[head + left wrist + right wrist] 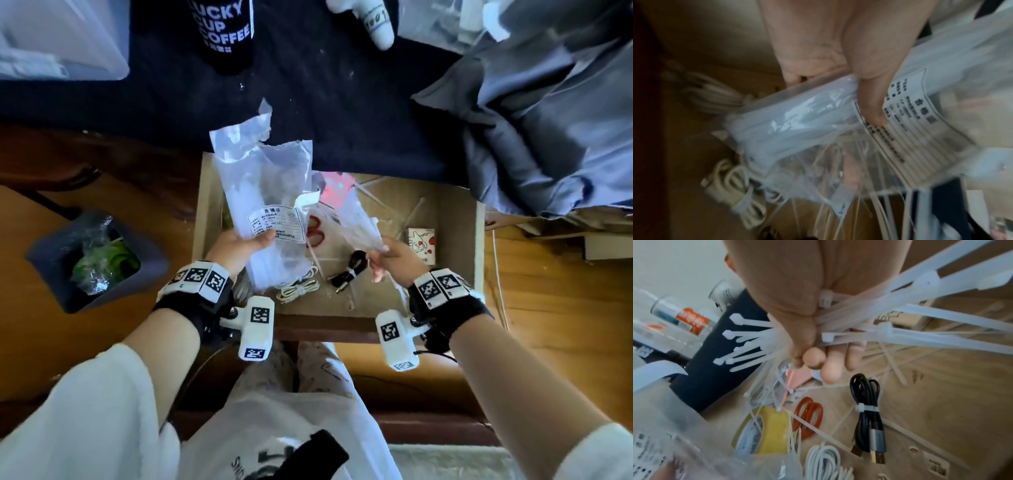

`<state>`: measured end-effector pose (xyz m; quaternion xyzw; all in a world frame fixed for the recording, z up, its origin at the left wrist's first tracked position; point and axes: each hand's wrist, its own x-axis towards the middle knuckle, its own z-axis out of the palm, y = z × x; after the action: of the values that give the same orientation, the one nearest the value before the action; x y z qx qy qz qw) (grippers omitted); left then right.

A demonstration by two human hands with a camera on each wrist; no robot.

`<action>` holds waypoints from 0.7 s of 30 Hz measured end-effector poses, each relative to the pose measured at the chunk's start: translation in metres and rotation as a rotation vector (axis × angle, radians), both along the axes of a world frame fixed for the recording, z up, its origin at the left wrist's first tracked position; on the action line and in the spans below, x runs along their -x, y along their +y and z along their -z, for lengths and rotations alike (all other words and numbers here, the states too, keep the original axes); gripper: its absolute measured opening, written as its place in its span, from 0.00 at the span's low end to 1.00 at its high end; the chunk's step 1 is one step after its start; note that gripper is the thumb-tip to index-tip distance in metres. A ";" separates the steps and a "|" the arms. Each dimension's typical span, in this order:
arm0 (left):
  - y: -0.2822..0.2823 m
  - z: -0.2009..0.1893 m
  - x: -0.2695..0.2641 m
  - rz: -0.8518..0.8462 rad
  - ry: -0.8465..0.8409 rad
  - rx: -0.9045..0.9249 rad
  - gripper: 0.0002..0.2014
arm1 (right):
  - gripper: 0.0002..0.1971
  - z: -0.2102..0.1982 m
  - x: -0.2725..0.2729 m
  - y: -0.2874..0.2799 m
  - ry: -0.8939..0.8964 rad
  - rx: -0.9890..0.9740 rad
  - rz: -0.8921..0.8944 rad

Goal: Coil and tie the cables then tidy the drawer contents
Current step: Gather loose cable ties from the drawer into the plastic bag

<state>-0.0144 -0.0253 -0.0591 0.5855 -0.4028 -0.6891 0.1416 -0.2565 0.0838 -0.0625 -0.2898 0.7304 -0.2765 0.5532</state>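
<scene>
Two hands work above an open wooden drawer [459, 260]: the left hand [239, 245] grips a labelled clear plastic bag [263, 192], the right hand [807, 318] clutches a bunch of white zip ties [910, 316]. Inside the drawer lie a tied black USB cable [867, 410], a coiled white cable [298, 287], orange-handled scissors [807, 412] and yellow tape [766, 431].

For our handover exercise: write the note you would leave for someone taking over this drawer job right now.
Left hand holds the clear bag of cable ties above the drawer.
Right hand grips a loose bunch of cable ties.
Done: black cable coiled and tied; white cable coiled in the drawer.
Left: bag the bunch, gather the stray ties, and tidy the scissors and tape.
</scene>
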 end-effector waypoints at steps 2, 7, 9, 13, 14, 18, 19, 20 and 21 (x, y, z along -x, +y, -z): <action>-0.016 -0.003 0.002 0.054 -0.033 0.082 0.08 | 0.16 -0.006 0.005 0.010 -0.003 0.005 0.021; -0.051 0.019 -0.007 -0.044 -0.178 0.157 0.30 | 0.18 -0.019 0.010 0.011 -0.059 0.032 0.056; -0.054 0.024 -0.008 -0.069 -0.184 0.136 0.25 | 0.16 -0.023 0.011 0.015 -0.074 0.095 0.106; -0.041 0.014 -0.010 -0.044 -0.238 0.018 0.15 | 0.16 -0.031 0.002 0.024 -0.068 0.150 0.160; -0.036 0.013 -0.010 -0.046 -0.233 -0.032 0.15 | 0.16 -0.032 0.001 0.023 -0.076 0.151 0.171; -0.013 -0.008 -0.008 -0.260 -0.149 -0.091 0.06 | 0.16 -0.044 -0.004 0.017 -0.060 0.209 0.195; -0.005 -0.016 -0.008 -0.333 -0.118 -0.094 0.03 | 0.17 -0.048 -0.006 0.016 -0.058 0.230 0.187; 0.003 -0.023 -0.006 -0.384 -0.093 -0.092 0.03 | 0.16 -0.052 -0.007 0.014 -0.061 0.249 0.184; 0.011 -0.028 -0.003 -0.400 -0.054 -0.085 0.04 | 0.16 -0.056 -0.008 0.013 -0.068 0.263 0.187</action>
<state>-0.0113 -0.0145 -0.0307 0.6775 -0.2527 -0.6477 0.2398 -0.2490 0.0971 -0.0062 -0.2808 0.6927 -0.4296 0.5067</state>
